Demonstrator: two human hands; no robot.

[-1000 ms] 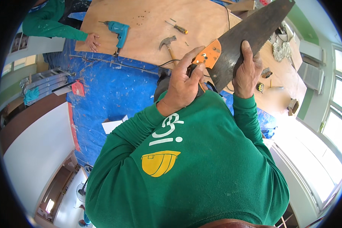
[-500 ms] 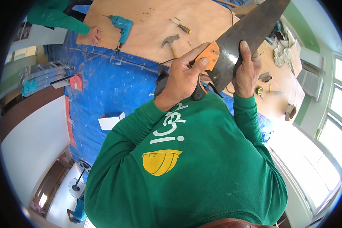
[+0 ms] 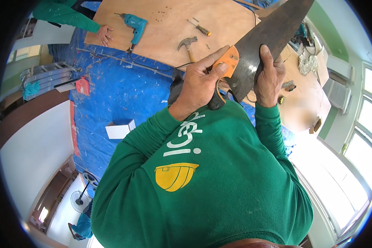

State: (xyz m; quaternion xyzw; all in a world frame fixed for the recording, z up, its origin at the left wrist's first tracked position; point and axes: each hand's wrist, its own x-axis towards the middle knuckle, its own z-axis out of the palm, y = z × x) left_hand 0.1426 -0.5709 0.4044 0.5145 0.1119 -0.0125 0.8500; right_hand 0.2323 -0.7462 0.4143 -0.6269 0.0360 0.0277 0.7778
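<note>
A handsaw [image 3: 256, 47] with a wide dark blade is raised in front of my chest, its blade slanting up toward the far right. My left hand [image 3: 199, 82] is closed round its orange and black handle [image 3: 227, 62], thumb lying on the orange part. My right hand [image 3: 270, 76] grips the blade a little beyond the handle, thumb on the near face; most of its fingers are hidden behind the steel. Under the saw lies a large plywood sheet [image 3: 161, 37]. A claw hammer [image 3: 189, 46], partly covered by my left hand, rests on it.
On the plywood lie a teal drill [image 3: 135, 27], a screwdriver [image 3: 201, 29] and small screws. Another person's hand [image 3: 105, 35] touches its left edge. A blue tarp [image 3: 99, 107] covers the floor, with a white box [image 3: 120, 130] on it. A ladder [image 3: 49, 78] lies left; a fan [image 3: 79, 201] stands behind.
The view has shifted slightly, and a person in blue at the lower left has moved a little. Both my hands keep the same hold on the handsaw.
</note>
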